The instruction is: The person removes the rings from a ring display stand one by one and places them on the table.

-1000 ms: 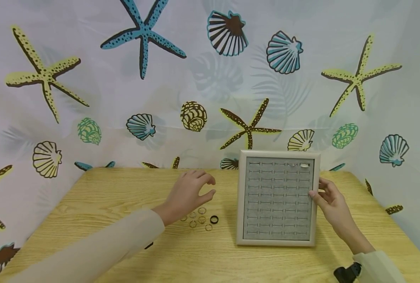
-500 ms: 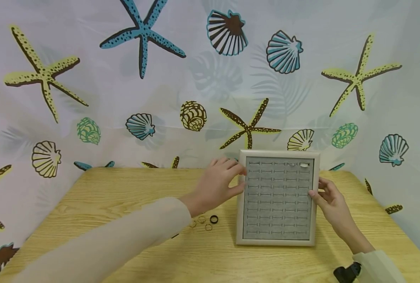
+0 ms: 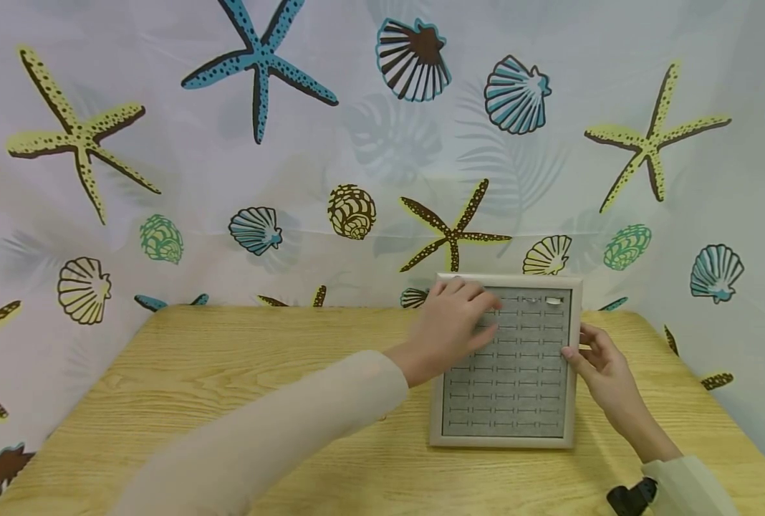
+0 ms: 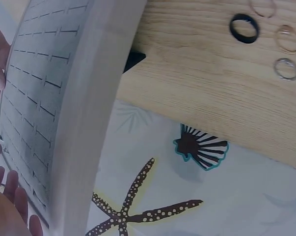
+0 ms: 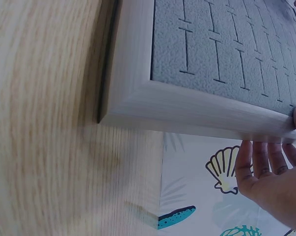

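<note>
A pale-framed ring display board [image 3: 531, 390] with grey slotted padding stands upright on the table. My right hand [image 3: 604, 373] grips its right edge, thumb on the front and fingers behind, as the right wrist view also shows. My left hand [image 3: 450, 326] is in front of the board's upper left, index finger and thumb curved toward each other near the upper slots; I cannot tell whether a ring is between them. In the left wrist view a black ring [image 4: 245, 39], a gold ring [image 4: 287, 50] and a silver ring [image 4: 286, 78] lie on the table.
A small white piece [image 3: 554, 302] sits in the board's top right slot, with a shiny bit [image 3: 531, 300] beside it. The wooden table [image 3: 247, 351] ends at a curtain [image 3: 305, 265] printed with shells and starfish. My left sleeve [image 3: 279, 423] hides most rings in the head view.
My left hand has moved right from above the loose rings to the front of the board's upper left. My right hand and the board have stayed in place.
</note>
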Demonstrator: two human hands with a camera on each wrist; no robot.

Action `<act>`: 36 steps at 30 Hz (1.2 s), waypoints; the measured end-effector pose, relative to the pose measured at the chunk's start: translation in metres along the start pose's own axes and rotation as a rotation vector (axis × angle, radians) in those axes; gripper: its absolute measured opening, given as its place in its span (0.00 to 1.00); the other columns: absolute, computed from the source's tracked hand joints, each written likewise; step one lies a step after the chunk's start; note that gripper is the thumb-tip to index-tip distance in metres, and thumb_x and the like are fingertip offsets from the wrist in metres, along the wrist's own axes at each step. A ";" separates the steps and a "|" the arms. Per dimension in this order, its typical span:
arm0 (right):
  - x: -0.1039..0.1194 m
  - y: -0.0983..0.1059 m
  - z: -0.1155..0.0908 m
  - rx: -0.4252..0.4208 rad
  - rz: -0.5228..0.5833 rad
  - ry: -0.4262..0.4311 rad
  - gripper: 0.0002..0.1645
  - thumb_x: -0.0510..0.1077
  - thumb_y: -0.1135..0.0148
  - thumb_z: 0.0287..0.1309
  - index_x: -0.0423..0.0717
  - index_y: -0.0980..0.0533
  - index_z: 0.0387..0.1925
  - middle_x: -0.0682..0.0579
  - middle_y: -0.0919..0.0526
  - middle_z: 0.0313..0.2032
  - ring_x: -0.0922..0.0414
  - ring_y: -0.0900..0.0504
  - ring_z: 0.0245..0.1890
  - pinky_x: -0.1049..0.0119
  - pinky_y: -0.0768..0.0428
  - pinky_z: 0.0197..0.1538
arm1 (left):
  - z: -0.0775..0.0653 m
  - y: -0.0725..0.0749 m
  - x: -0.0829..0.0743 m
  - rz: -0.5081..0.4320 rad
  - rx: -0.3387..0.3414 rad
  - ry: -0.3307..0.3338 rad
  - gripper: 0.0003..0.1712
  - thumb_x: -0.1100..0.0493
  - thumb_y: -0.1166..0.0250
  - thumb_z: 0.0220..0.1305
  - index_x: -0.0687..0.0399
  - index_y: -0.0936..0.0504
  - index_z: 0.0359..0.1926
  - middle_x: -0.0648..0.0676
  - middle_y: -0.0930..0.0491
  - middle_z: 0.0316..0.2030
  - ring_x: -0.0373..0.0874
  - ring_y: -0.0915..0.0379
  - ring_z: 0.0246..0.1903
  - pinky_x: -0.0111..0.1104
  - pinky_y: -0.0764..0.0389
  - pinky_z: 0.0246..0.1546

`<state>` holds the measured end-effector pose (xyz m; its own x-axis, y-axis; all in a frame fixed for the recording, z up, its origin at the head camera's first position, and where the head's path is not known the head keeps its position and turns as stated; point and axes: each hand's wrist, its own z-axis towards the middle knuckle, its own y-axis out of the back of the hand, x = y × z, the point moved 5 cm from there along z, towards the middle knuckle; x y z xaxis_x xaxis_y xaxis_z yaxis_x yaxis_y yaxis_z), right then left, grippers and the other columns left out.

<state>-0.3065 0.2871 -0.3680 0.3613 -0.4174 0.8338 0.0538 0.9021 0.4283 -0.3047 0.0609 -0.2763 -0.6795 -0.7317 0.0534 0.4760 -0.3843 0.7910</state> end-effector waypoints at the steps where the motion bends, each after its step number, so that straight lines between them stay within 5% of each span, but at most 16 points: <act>1: 0.000 0.000 0.000 -0.001 -0.001 0.000 0.31 0.47 0.52 0.65 0.38 0.45 0.64 0.65 0.35 0.49 0.76 0.30 0.45 0.79 0.27 0.42 | 0.003 -0.001 -0.001 0.012 0.006 0.009 0.11 0.48 0.43 0.61 0.40 0.24 0.45 0.41 0.24 0.42 0.39 0.32 0.46 0.36 0.34 0.49; 6: -0.001 0.000 0.000 -0.003 -0.002 0.003 0.30 0.47 0.52 0.65 0.39 0.45 0.64 0.66 0.35 0.48 0.76 0.30 0.45 0.79 0.26 0.42 | 0.014 -0.007 -0.007 0.064 0.029 0.042 0.13 0.46 0.44 0.62 0.39 0.25 0.47 0.40 0.25 0.43 0.38 0.33 0.44 0.33 0.36 0.45; 16: -0.002 0.000 0.000 0.001 0.007 0.014 0.30 0.46 0.53 0.65 0.39 0.45 0.64 0.66 0.35 0.48 0.76 0.29 0.45 0.79 0.26 0.42 | 0.031 -0.016 -0.020 0.107 -0.030 0.060 0.12 0.45 0.45 0.63 0.38 0.24 0.45 0.40 0.25 0.41 0.37 0.33 0.43 0.31 0.36 0.45; 36: 0.000 0.000 0.000 0.000 0.002 0.016 0.29 0.45 0.52 0.65 0.40 0.45 0.64 0.66 0.35 0.48 0.76 0.28 0.45 0.78 0.26 0.42 | 0.041 -0.027 -0.028 0.217 -0.058 0.059 0.11 0.43 0.47 0.64 0.35 0.23 0.42 0.40 0.27 0.39 0.37 0.35 0.40 0.30 0.37 0.42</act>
<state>-0.3070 0.2872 -0.3680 0.3762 -0.4137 0.8290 0.0526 0.9029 0.4267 -0.3214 0.1148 -0.2740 -0.5249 -0.8317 0.1812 0.6398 -0.2450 0.7284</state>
